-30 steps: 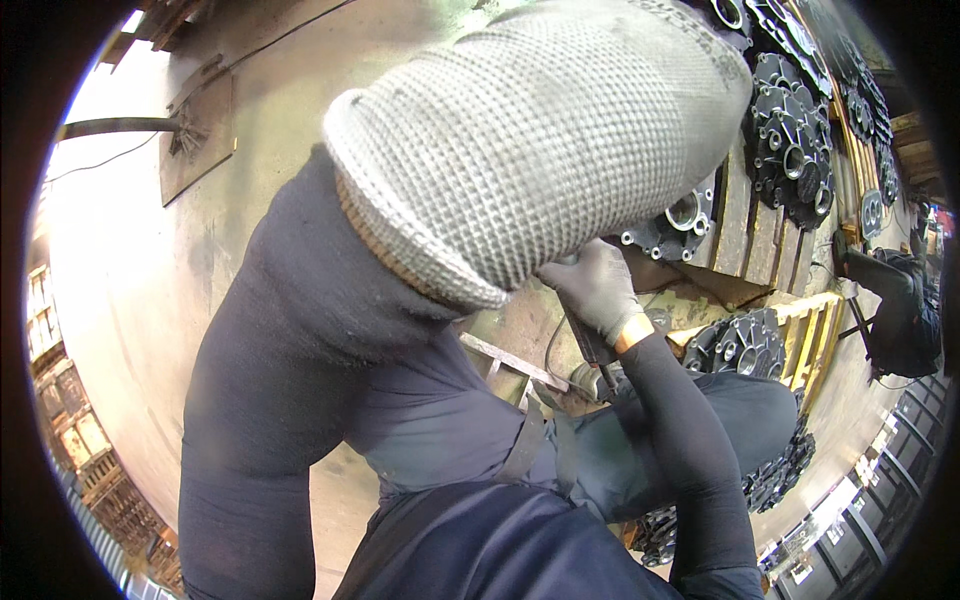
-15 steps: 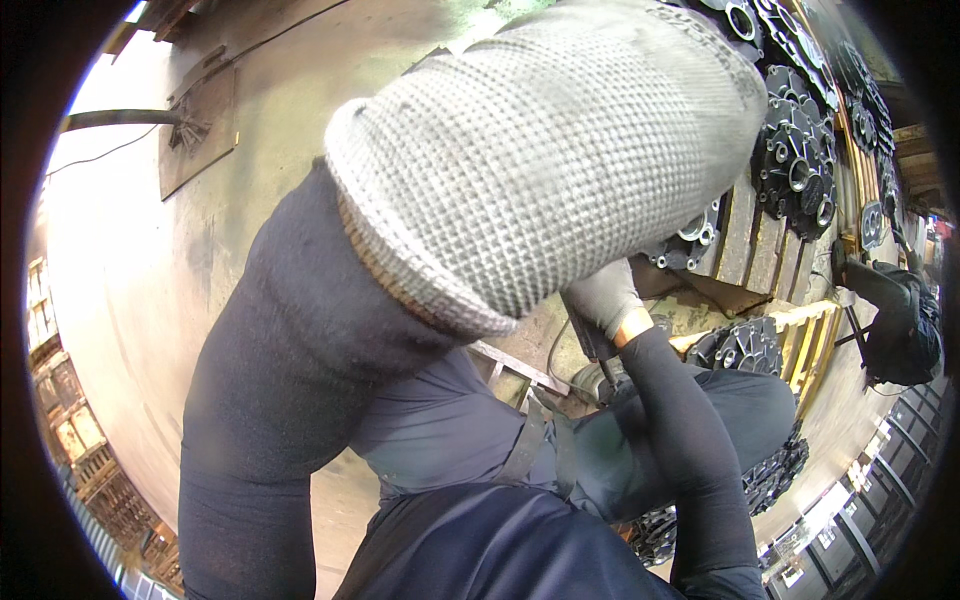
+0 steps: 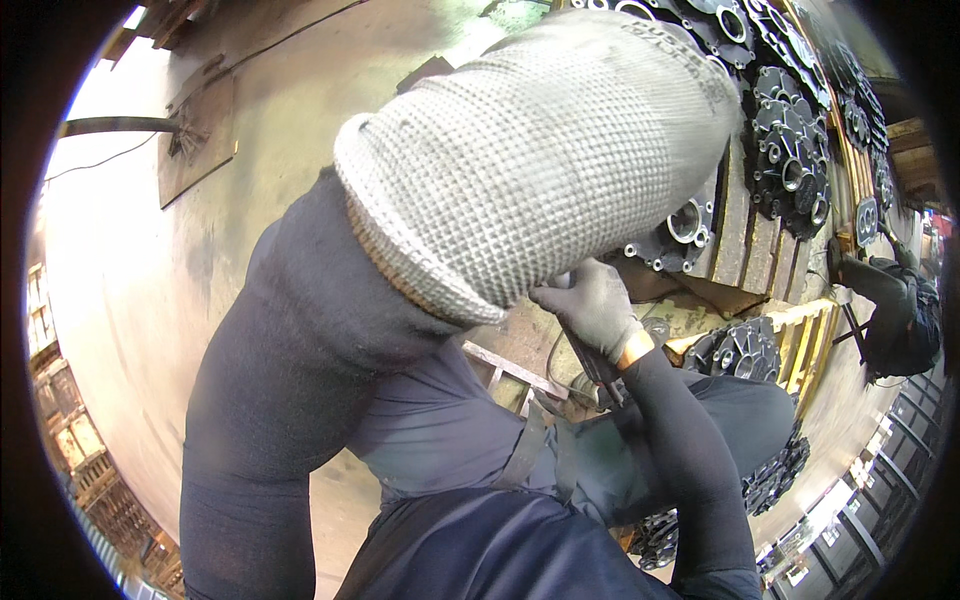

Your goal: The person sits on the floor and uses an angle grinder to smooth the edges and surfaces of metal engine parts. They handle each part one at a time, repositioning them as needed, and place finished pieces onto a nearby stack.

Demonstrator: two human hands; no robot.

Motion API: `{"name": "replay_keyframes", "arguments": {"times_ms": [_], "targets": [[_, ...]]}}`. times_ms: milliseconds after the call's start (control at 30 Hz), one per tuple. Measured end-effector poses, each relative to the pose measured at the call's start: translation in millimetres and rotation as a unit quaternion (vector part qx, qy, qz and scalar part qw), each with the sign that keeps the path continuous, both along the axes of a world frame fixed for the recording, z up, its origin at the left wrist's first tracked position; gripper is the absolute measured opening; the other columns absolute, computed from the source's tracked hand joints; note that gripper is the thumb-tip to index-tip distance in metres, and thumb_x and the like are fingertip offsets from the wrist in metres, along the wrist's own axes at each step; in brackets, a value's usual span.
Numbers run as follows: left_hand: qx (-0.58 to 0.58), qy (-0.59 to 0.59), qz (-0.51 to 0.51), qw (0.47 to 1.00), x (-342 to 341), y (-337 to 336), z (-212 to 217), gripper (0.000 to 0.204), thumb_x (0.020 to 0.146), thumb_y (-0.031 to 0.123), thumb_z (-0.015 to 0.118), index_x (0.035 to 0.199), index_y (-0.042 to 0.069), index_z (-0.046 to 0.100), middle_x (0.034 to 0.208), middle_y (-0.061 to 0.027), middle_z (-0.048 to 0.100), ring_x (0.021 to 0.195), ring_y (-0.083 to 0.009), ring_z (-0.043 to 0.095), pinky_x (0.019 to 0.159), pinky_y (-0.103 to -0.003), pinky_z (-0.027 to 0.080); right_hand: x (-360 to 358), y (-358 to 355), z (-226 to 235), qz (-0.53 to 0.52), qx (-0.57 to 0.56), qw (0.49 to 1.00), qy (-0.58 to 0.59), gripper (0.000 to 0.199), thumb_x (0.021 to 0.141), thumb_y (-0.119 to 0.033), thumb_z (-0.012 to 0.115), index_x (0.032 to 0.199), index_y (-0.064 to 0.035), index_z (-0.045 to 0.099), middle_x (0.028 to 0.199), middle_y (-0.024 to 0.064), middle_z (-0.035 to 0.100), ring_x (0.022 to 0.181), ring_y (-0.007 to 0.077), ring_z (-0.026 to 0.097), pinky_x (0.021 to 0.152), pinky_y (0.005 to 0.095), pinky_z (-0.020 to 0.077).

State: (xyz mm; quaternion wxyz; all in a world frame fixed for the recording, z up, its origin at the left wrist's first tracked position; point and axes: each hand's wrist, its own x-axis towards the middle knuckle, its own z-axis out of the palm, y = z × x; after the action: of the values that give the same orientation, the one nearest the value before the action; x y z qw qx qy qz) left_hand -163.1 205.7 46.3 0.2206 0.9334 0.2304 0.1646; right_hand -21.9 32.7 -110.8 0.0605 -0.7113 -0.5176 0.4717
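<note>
My left arm crosses high over the view, wrapped in a thick off-white knitted sleeve point(image 3: 540, 165). My left hand lies at or beyond that sleeve's far right end; its fingers do not show. Under the sleeve's lower edge, my right hand point(image 3: 597, 305), in a grey glove, is closed, thumb and forefinger toward the left. A dark handle-like tool point(image 3: 590, 358) comes out below its palm; the rest is hidden. Close beyond the sleeve lies a black cast metal housing point(image 3: 668, 250) with a round bore, on a wooden pallet point(image 3: 735, 240).
More black castings point(image 3: 792, 150) stand on pallets at the right, and others point(image 3: 735, 350) beside my right knee. A yellowish wooden frame point(image 3: 815, 345) borders these. Further right is a dark-clothed person point(image 3: 895, 310). A metal plate point(image 3: 200, 135) lies on the floor at far left.
My left arm has dropped slightly toward me and left, uncovering more of the castings. My right hand has shifted a little left, and more of its fingers show.
</note>
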Motion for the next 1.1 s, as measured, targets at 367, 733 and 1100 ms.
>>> {"name": "replay_keyframes", "arguments": {"times_ms": [367,733,1100], "targets": [[0.003,0.023,0.001,1.000,0.0,-8.3,17.2,0.036,0.102,0.033,0.061,0.125,0.006,0.068,0.105,-0.0173,0.075,0.101,-0.0317,0.074,0.091,-0.044,0.058,10.4,4.9,-16.8,-0.002,0.011,0.999,-0.040,0.060,0.080,-0.038,0.080,0.123,0.0001,0.062,0.111,0.0267,0.073,0.106,0.0426,0.070,0.092,0.0488,0.0543],[-0.028,-0.007,0.009,1.000,2.1,3.1,-34.5,0.037,0.103,0.035,0.061,0.125,0.006,0.069,0.102,-0.0165,0.076,0.099,-0.0309,0.075,0.090,-0.043,0.058,2.1,10.7,-23.0,0.024,0.045,0.998,-0.049,0.061,0.080,-0.040,0.079,0.122,-0.0008,0.062,0.110,0.0256,0.073,0.105,0.0438,0.070,0.093,0.0492,0.0545],[0.009,0.000,0.104,0.995,12.1,17.1,2.5,0.040,0.103,0.038,0.064,0.125,0.006,0.073,0.100,-0.0155,0.077,0.091,-0.0232,0.076,0.084,-0.037,0.058,62.7,-38.4,41.8,-0.224,0.111,0.961,0.120,0.050,0.084,-0.023,0.083,0.123,0.0027,0.065,0.106,0.0092,0.073,0.091,0.0144,0.068,0.085,0.0320,0.0550]]}}
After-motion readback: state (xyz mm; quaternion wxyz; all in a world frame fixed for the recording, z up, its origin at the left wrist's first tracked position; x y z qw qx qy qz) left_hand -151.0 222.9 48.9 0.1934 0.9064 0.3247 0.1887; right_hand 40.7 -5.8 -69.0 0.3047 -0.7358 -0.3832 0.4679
